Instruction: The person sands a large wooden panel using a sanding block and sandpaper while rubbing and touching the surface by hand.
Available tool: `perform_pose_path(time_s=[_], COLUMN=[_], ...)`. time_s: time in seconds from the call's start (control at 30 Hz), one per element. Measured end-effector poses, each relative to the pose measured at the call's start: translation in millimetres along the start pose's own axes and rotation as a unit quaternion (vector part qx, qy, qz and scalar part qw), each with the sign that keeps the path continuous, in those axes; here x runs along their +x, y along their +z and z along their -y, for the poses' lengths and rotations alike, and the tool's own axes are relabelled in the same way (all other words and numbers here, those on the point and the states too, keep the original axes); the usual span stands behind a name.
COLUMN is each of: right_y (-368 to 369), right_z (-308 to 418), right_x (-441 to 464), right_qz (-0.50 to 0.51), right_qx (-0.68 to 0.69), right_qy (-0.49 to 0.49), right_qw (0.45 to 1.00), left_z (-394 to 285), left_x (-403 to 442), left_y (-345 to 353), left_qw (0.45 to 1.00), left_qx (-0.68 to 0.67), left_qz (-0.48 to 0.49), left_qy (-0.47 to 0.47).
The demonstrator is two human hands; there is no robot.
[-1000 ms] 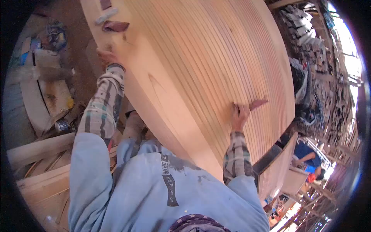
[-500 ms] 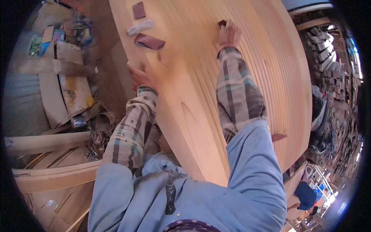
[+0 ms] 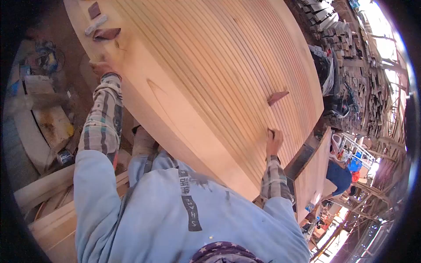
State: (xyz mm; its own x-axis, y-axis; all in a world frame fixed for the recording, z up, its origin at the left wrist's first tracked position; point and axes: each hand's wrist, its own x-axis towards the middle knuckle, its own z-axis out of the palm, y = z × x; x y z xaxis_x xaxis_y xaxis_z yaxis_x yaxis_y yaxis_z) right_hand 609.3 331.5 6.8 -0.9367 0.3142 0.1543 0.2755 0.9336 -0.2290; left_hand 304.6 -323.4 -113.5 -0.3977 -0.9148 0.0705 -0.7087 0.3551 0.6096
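Note:
A large, pale wooden panel (image 3: 184, 101) with many dark parallel lines fills the middle of the head view. My left hand (image 3: 104, 69) lies at its left edge, fingers apart and somewhat blurred. Farther right, my right hand (image 3: 274, 142) is closed on a small dark piece, mostly hidden by the fingers, against the lined surface. Just above that hand, a folded reddish-brown piece (image 3: 278, 97) rests on the panel. Near the upper left corner are another folded brown piece (image 3: 106, 34), a whitish strip (image 3: 96, 25) and a small brown square (image 3: 94, 10).
Wooden boards (image 3: 52, 184) and a dark can (image 3: 65, 157) are at the left. Stacked wood pieces (image 3: 364, 83) line the right side, beside dark bags (image 3: 342, 103). At the lower right, a person in dark blue (image 3: 338, 177) bends near another wooden panel (image 3: 310, 175).
Since half a second ago, my right hand has come back from the panel's upper part to its lower right, near where it was one second ago. The camera view has swung too.

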Motion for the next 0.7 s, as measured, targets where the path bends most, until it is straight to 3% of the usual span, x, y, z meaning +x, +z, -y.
perform_pose_path(time_s=[0.07,0.17,0.23,0.37,0.43,0.5,0.6,0.67,0.7], right_y=[37.5,84.4,125.0,206.3,245.1,236.3,241.9,228.9,213.4], right_z=[28.1,141.1,212.2,376.8,445.8,504.5,490.0,425.8,386.9], right_x=[44.5,140.6,206.7,336.8,392.4,405.8,401.0,372.3,339.4], right_qz=[0.018,0.011,0.006,-0.066,-0.091,-0.049,-0.047,-0.040,-0.033], right_qx=[0.034,0.114,0.147,0.193,0.140,0.055,0.075,0.078,0.059], right_qy=[-0.061,-0.130,-0.181,-0.319,-0.334,-0.259,-0.233,-0.307,-0.290], right_qw=[0.997,0.985,0.973,0.925,0.928,0.963,0.968,0.948,0.955], left_z=[-18.0,11.5,-22.9,-25.5,-34.3,-34.2,-37.1,-26.6,-0.2], left_x=[-6.3,13.0,-13.7,-16.1,-16.6,-16.1,-17.5,-24.2,-17.8], left_y=[-32.9,0.6,-37.0,-45.4,-48.0,-48.1,-51.1,-38.8,-10.7], left_qw=[0.989,0.993,0.992,0.995,0.995,0.992,0.990,0.990,0.991], left_qx=[-0.005,-0.014,-0.014,-0.027,-0.015,-0.028,-0.017,-0.042,-0.096], left_qz=[0.138,0.109,0.106,0.094,0.092,0.110,0.117,0.109,0.082], left_qy=[-0.058,-0.046,-0.068,-0.036,-0.036,-0.063,-0.071,-0.073,-0.042])
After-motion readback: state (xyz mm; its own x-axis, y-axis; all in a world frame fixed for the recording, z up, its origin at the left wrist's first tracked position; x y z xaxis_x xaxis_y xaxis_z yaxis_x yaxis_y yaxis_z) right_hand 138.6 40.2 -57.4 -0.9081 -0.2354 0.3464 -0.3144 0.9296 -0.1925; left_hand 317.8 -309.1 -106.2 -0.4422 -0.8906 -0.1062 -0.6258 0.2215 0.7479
